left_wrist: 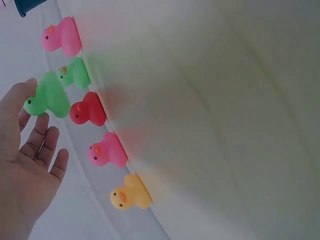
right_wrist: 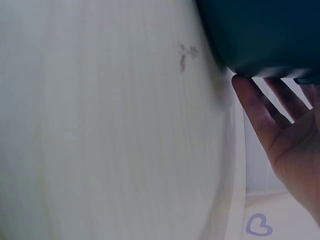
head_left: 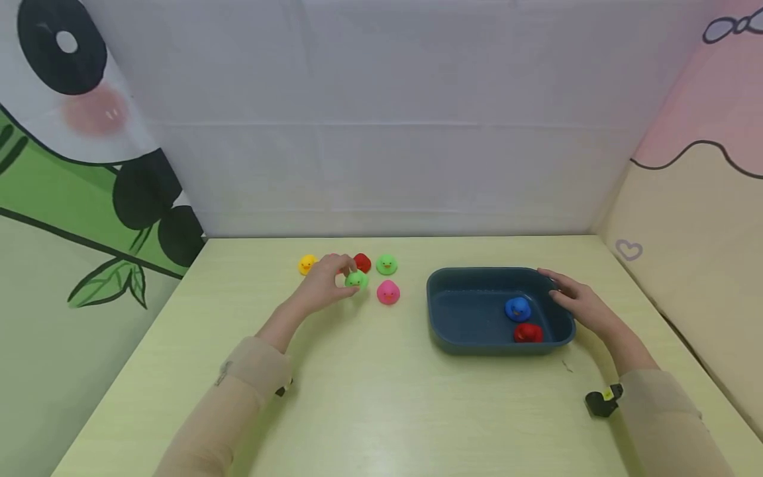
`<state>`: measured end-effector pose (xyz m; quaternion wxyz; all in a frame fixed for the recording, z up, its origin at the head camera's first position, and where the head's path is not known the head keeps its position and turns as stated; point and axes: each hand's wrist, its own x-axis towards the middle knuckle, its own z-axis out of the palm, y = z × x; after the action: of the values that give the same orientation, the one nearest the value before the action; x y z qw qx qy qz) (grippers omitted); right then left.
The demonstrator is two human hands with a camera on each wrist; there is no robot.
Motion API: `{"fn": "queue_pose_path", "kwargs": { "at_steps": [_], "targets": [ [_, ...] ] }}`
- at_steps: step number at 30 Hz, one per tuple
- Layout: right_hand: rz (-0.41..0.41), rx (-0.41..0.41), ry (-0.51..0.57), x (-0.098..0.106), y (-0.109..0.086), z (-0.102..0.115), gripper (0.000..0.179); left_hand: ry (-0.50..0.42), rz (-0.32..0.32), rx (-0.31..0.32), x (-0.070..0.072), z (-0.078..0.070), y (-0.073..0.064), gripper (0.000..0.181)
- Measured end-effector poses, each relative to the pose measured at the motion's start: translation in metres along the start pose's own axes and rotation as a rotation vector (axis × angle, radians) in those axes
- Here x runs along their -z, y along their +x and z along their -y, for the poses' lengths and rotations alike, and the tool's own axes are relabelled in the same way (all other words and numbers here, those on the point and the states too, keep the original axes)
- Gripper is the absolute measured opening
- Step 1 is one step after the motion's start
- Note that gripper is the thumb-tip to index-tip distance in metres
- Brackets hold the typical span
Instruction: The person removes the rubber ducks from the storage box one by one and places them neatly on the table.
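My left hand [head_left: 326,281] pinches a green rubber duck [head_left: 356,279] between thumb and fingers, raised off the table. In the left wrist view that green duck [left_wrist: 50,95] is tilted, gripped at its head. Around it stand a red duck [head_left: 362,263], another green duck [head_left: 387,265], a pink duck [head_left: 389,292] and a yellow duck [head_left: 306,264]. A second pink duck [left_wrist: 107,150] shows between red and yellow in the left wrist view; my hand mostly hides it from the head camera. My right hand [head_left: 581,303] rests its extended fingers against the right end of a dark blue bin [head_left: 465,349].
Inside the bin, toward its right end, lie a blue duck [head_left: 518,309] and a red duck [head_left: 528,333]. A white sheet [head_left: 387,165] hangs behind the pale wooden table [head_left: 387,411]. Painted panels flank both sides.
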<state>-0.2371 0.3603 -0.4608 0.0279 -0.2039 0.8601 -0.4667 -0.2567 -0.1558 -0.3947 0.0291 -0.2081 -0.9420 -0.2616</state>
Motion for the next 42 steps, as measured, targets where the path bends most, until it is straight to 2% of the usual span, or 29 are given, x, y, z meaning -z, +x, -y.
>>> {"fn": "queue_pose_path", "kwargs": {
  "at_steps": [8,17,26,33,39,42],
  "targets": [
    [-0.006,-0.003,-0.003,0.0,0.0,0.001,0.047,-0.021,0.086,0.046,-0.008,0.01,0.006,0.029],
    [-0.006,-0.003,0.011,0.0,0.0,-0.002,0.048,0.019,0.165,0.067,-0.015,0.009,0.011,0.03],
    [-0.011,0.003,0.005,0.0,0.0,-0.001,0.047,0.055,0.165,0.052,-0.018,0.007,0.011,0.03],
    [-0.017,0.01,-0.001,0.0,0.001,0.0,0.047,0.071,0.163,0.075,-0.017,0.001,0.009,0.031],
    [-0.039,-0.002,0.017,-0.01,-0.018,0.012,0.046,0.044,0.191,0.098,-0.011,-0.001,-0.003,0.04],
    [-0.046,-0.002,0.027,-0.015,-0.028,0.019,0.046,0.031,0.196,0.091,-0.007,-0.001,-0.01,0.047]
  ]
}}
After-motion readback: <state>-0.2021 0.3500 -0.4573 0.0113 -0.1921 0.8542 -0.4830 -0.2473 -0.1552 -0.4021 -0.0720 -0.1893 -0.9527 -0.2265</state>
